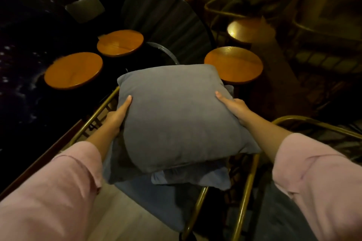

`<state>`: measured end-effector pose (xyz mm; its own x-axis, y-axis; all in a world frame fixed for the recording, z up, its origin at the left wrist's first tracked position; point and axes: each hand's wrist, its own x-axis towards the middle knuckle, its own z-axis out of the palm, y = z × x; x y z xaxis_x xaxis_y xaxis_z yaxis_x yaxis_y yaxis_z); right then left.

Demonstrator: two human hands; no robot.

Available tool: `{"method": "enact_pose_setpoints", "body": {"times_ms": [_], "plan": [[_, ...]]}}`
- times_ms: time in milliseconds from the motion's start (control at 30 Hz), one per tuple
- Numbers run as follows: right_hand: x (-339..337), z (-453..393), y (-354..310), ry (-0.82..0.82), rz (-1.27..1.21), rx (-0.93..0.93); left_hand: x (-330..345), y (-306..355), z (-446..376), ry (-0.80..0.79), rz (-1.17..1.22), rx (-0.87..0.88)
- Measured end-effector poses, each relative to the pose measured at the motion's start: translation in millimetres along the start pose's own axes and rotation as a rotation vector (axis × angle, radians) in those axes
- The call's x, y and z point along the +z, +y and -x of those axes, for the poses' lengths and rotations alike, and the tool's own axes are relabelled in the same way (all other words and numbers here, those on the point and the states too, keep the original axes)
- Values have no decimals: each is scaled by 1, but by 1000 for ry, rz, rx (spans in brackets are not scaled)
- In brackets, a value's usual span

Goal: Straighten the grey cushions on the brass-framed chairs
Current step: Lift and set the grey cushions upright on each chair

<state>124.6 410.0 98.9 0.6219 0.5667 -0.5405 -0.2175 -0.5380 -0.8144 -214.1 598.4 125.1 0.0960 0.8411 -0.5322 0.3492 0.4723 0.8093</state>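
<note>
Gripping the grey cushion, both hands hide their fingers beneath; background too dim.

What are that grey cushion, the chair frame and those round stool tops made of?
Grey cushion: soft matte fabric, perhaps velvet; it dents under both hands. Chair frame: metal tube, brass-coloured with dull shine. Round stool tops: likely varnished wood, showing faint grain and gloss.
</note>
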Motion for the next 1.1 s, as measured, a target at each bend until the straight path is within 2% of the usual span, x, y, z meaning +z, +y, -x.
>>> {"method": "enact_pose_setpoints", "body": {"times_ms": [167, 267, 367, 433, 567, 700, 800, 967, 1100], "plan": [[-6, 17, 4, 105, 48, -97, 21, 16, 21, 140, 71, 215], [-25, 34, 15, 192, 14, -132, 33, 31, 39, 100, 112, 316], [-72, 50, 27, 256, -84, -122, 61, 41, 64, 57, 108, 378], [-104, 60, 33, 192, -192, -66, 85, 45, 77, 25, 126, 419], [-197, 83, 61, 134, -389, -76, 166, 45, 127, -131, 168, 405], [-311, 120, 106, 272, -464, -50, 271, 41, 178, -392, 74, 377], [-384, 135, 137, 280, -522, -78, 343, 30, 206, -572, 29, 374], [-492, 141, 185, 414, -556, -112, 460, 21, 241, -698, -30, 294], [-551, 126, 217, 448, -629, -113, 529, 0, 259, -753, -23, 295]]}}
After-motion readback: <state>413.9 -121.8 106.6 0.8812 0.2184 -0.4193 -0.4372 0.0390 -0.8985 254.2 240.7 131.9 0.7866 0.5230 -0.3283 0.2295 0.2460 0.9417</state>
